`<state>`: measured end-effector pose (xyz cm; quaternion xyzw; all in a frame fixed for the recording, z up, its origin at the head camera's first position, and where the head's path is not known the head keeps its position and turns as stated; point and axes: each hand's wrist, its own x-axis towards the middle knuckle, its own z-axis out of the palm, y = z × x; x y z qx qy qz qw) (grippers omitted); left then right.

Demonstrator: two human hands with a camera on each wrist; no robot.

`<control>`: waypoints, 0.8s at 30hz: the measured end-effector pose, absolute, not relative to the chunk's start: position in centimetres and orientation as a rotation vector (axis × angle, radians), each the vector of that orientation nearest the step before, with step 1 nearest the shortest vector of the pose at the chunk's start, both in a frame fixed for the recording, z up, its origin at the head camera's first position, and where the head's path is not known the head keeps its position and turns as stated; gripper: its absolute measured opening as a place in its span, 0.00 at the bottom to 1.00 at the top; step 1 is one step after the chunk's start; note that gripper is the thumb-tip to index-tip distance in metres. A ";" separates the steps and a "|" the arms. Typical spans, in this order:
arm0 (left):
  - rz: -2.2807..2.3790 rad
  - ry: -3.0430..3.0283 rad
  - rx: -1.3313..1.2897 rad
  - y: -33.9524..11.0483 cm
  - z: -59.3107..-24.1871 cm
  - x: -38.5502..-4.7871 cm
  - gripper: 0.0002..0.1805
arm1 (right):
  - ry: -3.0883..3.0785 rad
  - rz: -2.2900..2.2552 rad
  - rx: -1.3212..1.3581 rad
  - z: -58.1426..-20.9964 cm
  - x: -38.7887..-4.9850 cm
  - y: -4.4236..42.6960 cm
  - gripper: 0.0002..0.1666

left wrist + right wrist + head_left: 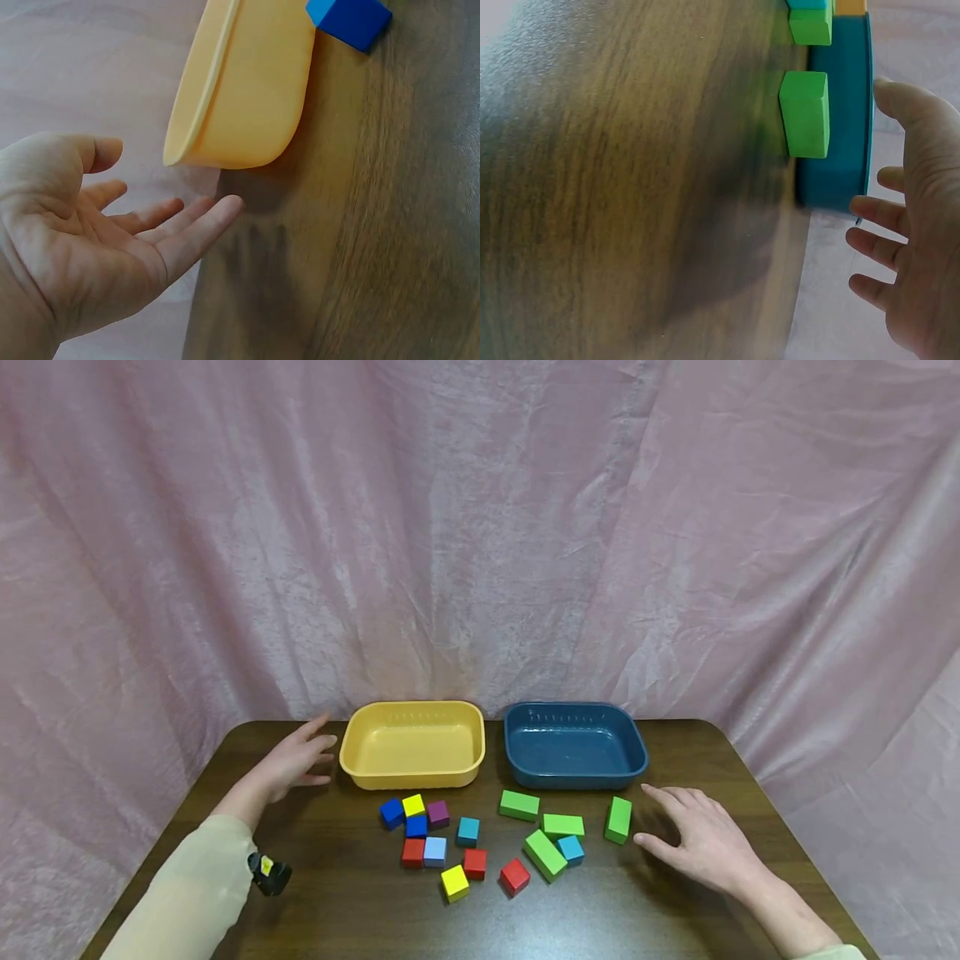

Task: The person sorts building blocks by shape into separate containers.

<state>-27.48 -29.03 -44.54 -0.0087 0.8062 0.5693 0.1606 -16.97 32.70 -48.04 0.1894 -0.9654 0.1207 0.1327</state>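
My left hand (294,762) hovers just left of the yellow basin (412,781), fingers spread and holding nothing; the left wrist view shows its palm beside the basin's end wall. On the right, my right hand (701,839) is over the table with thumb and fingers apart. Nearest to it stands a green block (618,820), which it does not touch. More green blocks (545,855) lie in front of the blue basin (576,781). Left of them are scattered small cubes, among them a red cube (514,877), a yellow cube (454,883) and a dark blue cube (392,813).
Both basins stand side by side at the back edge of the brown wooden table (337,902), with nothing inside. A pink curtain (480,543) hangs right behind them. A light-blue cube (571,850) touches one green block.
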 end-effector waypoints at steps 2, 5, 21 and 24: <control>1.647 2.277 -0.052 -29.0 -44.9 -28.0 0.39 | -2.827 0.363 0.537 -48.2 -16.9 32.7 0.46; 1.680 2.250 -0.075 -28.9 -45.4 -28.7 0.38 | -2.857 0.383 0.528 -48.5 -16.8 32.6 0.47; 1.711 2.156 -0.126 -28.7 -46.8 -31.0 0.37 | -2.920 0.467 0.460 -49.6 -16.8 32.6 0.49; 1.713 2.144 -0.114 -28.7 -47.1 -31.2 0.36 | -2.929 0.485 0.441 -49.7 -16.9 32.5 0.49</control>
